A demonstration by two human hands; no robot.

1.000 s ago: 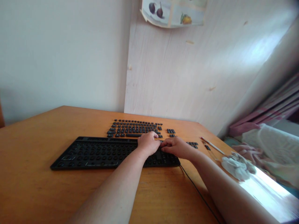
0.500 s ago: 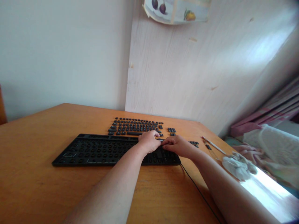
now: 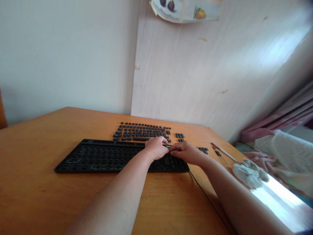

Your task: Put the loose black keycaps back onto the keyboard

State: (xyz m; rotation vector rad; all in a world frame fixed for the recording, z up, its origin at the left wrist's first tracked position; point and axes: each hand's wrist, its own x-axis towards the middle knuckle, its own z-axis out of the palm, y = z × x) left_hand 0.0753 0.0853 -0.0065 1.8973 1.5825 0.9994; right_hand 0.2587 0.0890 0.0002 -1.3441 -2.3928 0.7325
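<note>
A black keyboard base (image 3: 102, 156) lies on the table with its key positions bare of caps. At its upper right part, my left hand (image 3: 156, 148) grips the rear edge, its thumb and a finger bent around that spot. My right hand (image 3: 184, 151) is beside it, fingertips pinched together low over the number-pad area. Whatever sits between those fingertips is too small and hidden to make out. Behind the base, loose black keycaps (image 3: 144, 133) lie in rows, and a small keycap group (image 3: 179, 135) sits to their right.
More keycaps (image 3: 202, 150) lie beyond my right hand. A cable (image 3: 205, 194) runs from the base toward the front. To the right are a thin white stick (image 3: 223, 151), a small wire tool (image 3: 217, 152) and a crumpled whitish cloth (image 3: 249, 174). A wall board (image 3: 171, 75) stands behind the table.
The camera view has shifted slightly, so the table appears a little higher. Both hands stay at the same part of the keyboard, with barely any finger movement visible.
</note>
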